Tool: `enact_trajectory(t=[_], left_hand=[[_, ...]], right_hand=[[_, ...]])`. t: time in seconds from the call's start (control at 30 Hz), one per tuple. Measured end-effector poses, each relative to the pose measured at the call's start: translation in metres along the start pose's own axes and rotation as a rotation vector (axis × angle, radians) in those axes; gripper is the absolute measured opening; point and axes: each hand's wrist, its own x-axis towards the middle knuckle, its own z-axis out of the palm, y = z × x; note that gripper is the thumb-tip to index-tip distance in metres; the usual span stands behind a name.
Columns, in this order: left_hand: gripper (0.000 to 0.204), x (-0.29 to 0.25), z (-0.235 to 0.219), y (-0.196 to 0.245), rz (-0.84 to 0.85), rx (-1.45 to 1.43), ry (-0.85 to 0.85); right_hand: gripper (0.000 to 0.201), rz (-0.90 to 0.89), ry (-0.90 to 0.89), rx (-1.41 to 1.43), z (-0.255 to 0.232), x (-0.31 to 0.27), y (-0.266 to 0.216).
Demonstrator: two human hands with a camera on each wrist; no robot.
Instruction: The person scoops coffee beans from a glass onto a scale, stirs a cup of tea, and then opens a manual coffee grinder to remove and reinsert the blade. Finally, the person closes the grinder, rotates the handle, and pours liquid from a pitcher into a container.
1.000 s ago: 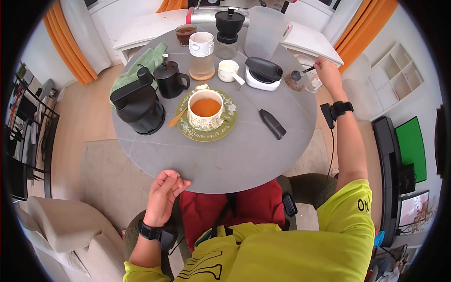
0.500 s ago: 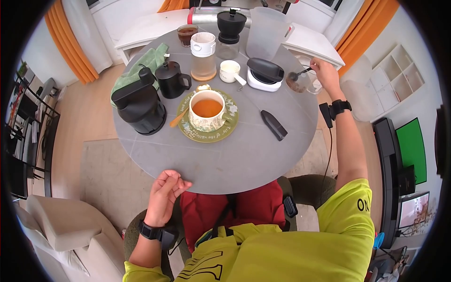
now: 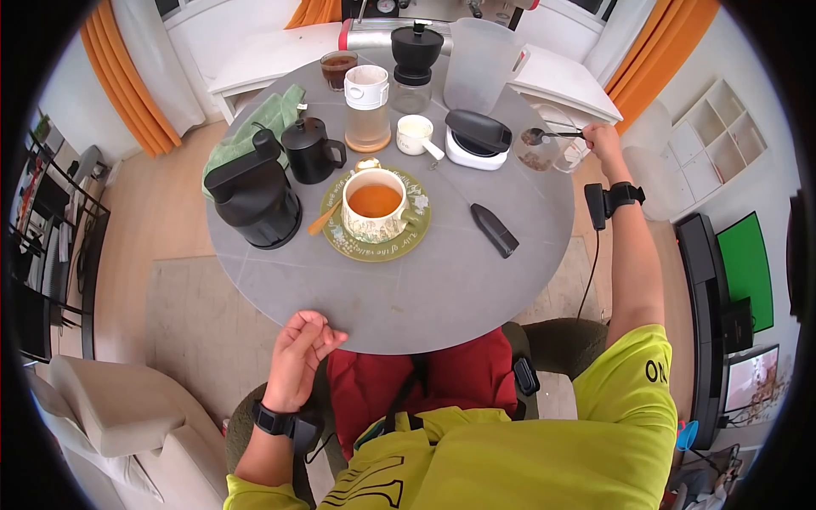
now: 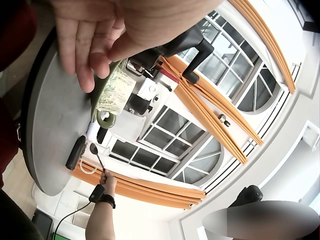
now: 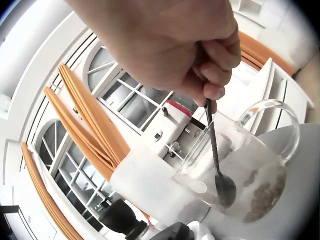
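My right hand (image 3: 603,146) pinches the thin handle of a dark spoon (image 5: 226,191) between thumb and fingers. The spoon's bowl overlaps a clear glass jug (image 5: 250,159) at the table's right edge, with brown, lumpy matter (image 5: 267,196) in its bottom. My left hand (image 3: 297,361) hangs idle at the table's front edge, fingers loosely bent around nothing. Nearest to it stands a patterned cup (image 3: 365,228) of orange-brown liquid on a green saucer (image 3: 361,249). A small wooden spoon (image 3: 323,219) leans against that cup.
Left stand a black appliance (image 3: 255,204), a black lidded pot (image 3: 308,153) and a green towel (image 3: 242,140). Behind are a white-topped bottle (image 3: 367,93), a hand grinder (image 3: 416,51) and a frosted pitcher (image 3: 478,64). A milk frother (image 3: 494,230) lies before a white scale (image 3: 476,157).
My right hand has shifted a little right and toward me, and the spoon's handle now lies more level in the head view. My left hand has stayed put.
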Motion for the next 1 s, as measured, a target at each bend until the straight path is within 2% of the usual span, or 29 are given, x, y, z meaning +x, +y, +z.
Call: enact_trajectory(t=[0.03,0.07,0.13,0.17,0.23,0.37,0.5,0.63,0.77,0.87,0.9,0.97,1.0], left_hand=[[0.011,0.000,0.000,0.000,-0.001,0.000,0.002],[0.011,0.001,0.000,-0.001,-0.003,0.000,0.005],[0.011,0.001,-0.001,-0.001,-0.001,0.000,0.001],[0.011,0.001,-0.001,-0.002,-0.001,0.001,-0.001],[0.011,0.001,-0.002,-0.002,0.001,0.004,-0.002],[0.011,0.001,-0.001,-0.002,0.006,0.011,-0.002],[0.011,0.001,-0.002,-0.003,0.004,0.003,-0.001],[0.010,0.001,-0.002,-0.003,0.002,0.008,-0.006],[0.010,0.000,-0.002,-0.002,0.002,0.012,0.000],[0.010,-0.001,-0.001,-0.002,0.011,0.016,-0.009],[0.010,-0.001,-0.001,-0.002,0.010,0.016,-0.007],[0.009,-0.001,-0.002,-0.002,0.010,0.014,-0.008],[0.009,-0.001,-0.002,-0.002,0.009,0.014,-0.007]], right_hand=[[0.015,0.061,-0.008,0.154,-0.003,0.000,0.003],[0.015,0.061,-0.005,0.153,-0.006,0.001,0.006],[0.014,0.216,-0.057,0.279,-0.013,0.001,0.008],[0.014,0.215,-0.056,0.279,-0.014,-0.001,0.008],[0.010,0.331,0.029,0.447,-0.015,-0.005,0.008],[0.011,0.366,0.014,0.544,-0.024,-0.008,0.012],[0.009,0.289,0.035,0.616,-0.029,-0.011,0.010],[0.009,0.155,-0.029,0.597,-0.025,-0.022,-0.020],[0.010,0.081,-0.006,0.529,0.000,-0.042,-0.063],[0.014,-0.051,0.001,0.230,0.018,-0.043,-0.073],[0.014,-0.050,-0.001,0.231,0.022,-0.045,-0.075],[0.017,-0.255,0.056,-0.005,0.033,-0.056,-0.089],[0.017,-0.300,0.079,-0.088,0.036,-0.063,-0.097]])
